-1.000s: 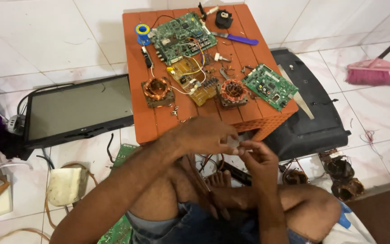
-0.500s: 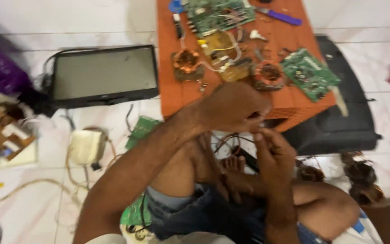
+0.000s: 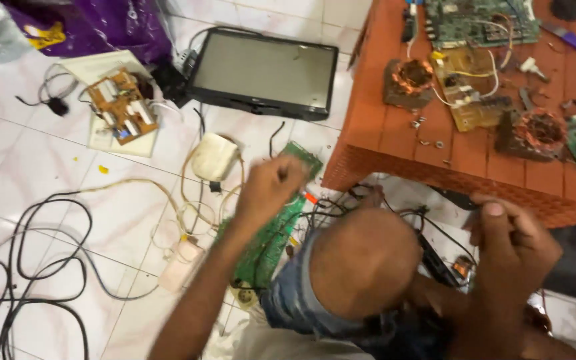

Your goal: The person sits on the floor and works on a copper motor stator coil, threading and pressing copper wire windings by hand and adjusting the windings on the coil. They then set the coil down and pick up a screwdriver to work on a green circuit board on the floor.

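Green circuit board [image 3: 271, 233] lay on floor right under left hand [image 3: 269, 188], long axis running toward body. Left hand curled, blurred, grip on anything unclear. Right hand [image 3: 515, 243] well off to right, fist closed, contents hidden.

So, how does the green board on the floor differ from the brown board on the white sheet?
The green board is long and narrow and lies beside the knee, under the left hand; the brown board is shorter and wider and lies far from both hands, near the purple bag. The green board rests on the tiles, partly hidden by the arm; the brown board rests on a white sheet, in full view. Both are bare circuit boards lying flat.
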